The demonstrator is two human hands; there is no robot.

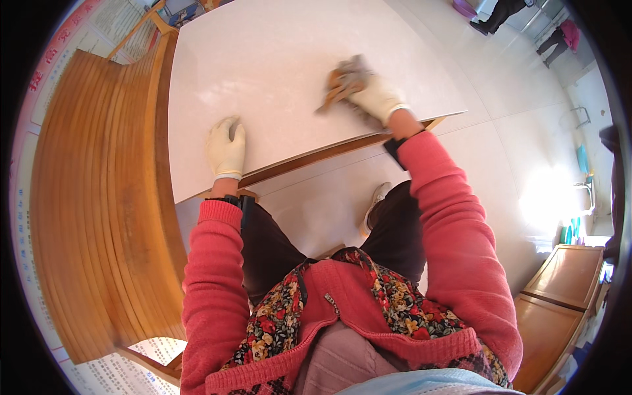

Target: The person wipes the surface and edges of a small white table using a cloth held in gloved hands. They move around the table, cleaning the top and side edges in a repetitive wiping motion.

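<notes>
A pale, smooth tabletop (276, 59) with a wooden frame under its near edge lies before me. My right hand (377, 98), in a cream glove, presses a crumpled grey and orange-brown cloth (343, 81) on it, close to the right side. Hand and cloth are blurred. My left hand (226, 148), gloved alike, rests on the table's near left part, thumb apart from the fingers and nothing in it.
A slatted wooden bench (98, 197) runs along the table's left side, before a wall with printed posters. Tiled floor (493, 148) spreads to the right. A wooden cabinet (553, 291) stands at lower right. Two people and a purple basin (464, 8) appear at upper right.
</notes>
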